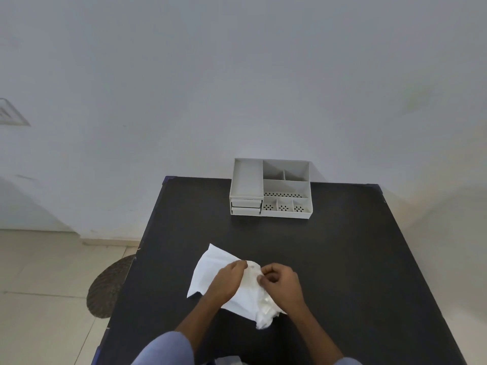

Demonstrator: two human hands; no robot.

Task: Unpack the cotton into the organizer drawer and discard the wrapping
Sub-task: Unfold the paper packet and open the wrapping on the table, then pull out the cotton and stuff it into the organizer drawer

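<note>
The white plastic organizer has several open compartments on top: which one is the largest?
The long shallow tray on the white plastic organizer's left side, above the two drawers. It runs nearly front to back, while the others are smaller divided sections.

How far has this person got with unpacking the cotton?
Early on. Nothing looks finished: the grey plastic organizer has its drawers shut. The left hand and right hand are opening the white wrapping on the black table. Filling a drawer and discarding remain.
</note>
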